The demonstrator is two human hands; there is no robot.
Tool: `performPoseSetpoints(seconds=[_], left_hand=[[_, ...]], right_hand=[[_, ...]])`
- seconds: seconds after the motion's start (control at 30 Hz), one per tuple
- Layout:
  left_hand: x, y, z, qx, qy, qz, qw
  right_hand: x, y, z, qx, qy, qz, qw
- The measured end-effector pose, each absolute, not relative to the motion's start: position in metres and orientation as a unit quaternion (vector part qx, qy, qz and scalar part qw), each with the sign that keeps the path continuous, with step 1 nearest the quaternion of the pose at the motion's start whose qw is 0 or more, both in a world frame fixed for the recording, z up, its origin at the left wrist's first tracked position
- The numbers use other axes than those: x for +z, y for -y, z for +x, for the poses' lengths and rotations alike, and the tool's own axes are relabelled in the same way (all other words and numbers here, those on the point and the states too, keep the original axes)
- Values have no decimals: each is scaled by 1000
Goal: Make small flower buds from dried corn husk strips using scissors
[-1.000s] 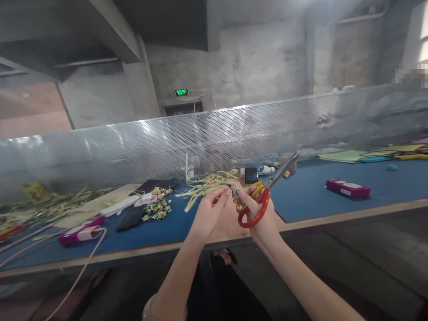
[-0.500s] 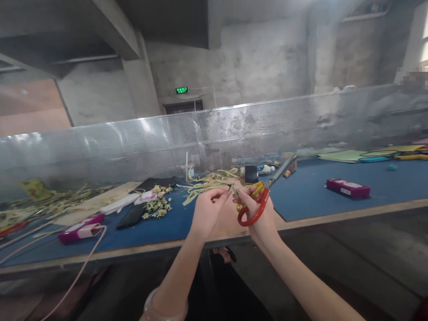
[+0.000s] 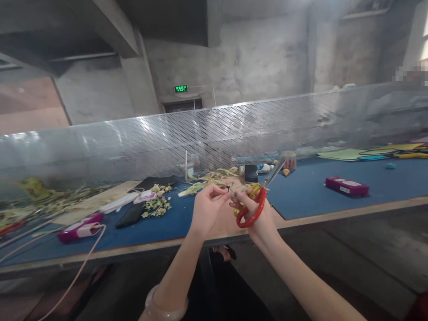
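Blue table (image 3: 317, 196) crosses mid-frame, its front edge under both hands. At centre, the left hand (image 3: 203, 211) pinches a thin strip (image 3: 228, 188) just beside the right hand (image 3: 259, 223), which is closed around red scissors (image 3: 254, 207) with the blades pointing to the upper right. Bare blue stretches right to a pink box (image 3: 347, 187).

The left hand (image 3: 205, 208) is drifting slightly to the left, and its fingers are curling tighter around the small dark bit (image 3: 228, 188) pinched at their tips. The right hand (image 3: 258, 219) is shifting a little to the left with the scissors (image 3: 261, 201), whose blades are swinging more upright and pulling in nearer. The bracelet (image 3: 166, 305) on the left wrist is coming further into view at the bottom edge.
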State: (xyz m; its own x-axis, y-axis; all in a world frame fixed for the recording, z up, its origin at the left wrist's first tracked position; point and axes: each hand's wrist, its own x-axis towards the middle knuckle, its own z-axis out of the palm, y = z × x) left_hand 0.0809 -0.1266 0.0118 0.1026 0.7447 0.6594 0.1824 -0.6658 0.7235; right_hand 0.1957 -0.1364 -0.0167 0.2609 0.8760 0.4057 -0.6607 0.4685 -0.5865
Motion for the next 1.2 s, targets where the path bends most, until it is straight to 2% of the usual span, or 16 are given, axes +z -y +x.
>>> performPoseSetpoints(seconds=[0.13,0.33,0.63,0.77,0.93,1.2], left_hand=[[12,122,81,569,-330,696,288],[5,115,79,544,-361,712,258],[11,112,67,548,-430,696,173],[10,107,63,547,-446,696,137],[9,109,65,544,-441,708,90],[18,120,65,554,-430,709,79]], right_hand=[[-19,135,195,503,342,-161,777],[-25,130,196,529,345,-164,757],[-33,126,214,525,401,-252,707],[-30,142,224,510,520,-275,627],[-35,158,233,456,602,-369,541],[-39,167,254,418,696,-433,391]])
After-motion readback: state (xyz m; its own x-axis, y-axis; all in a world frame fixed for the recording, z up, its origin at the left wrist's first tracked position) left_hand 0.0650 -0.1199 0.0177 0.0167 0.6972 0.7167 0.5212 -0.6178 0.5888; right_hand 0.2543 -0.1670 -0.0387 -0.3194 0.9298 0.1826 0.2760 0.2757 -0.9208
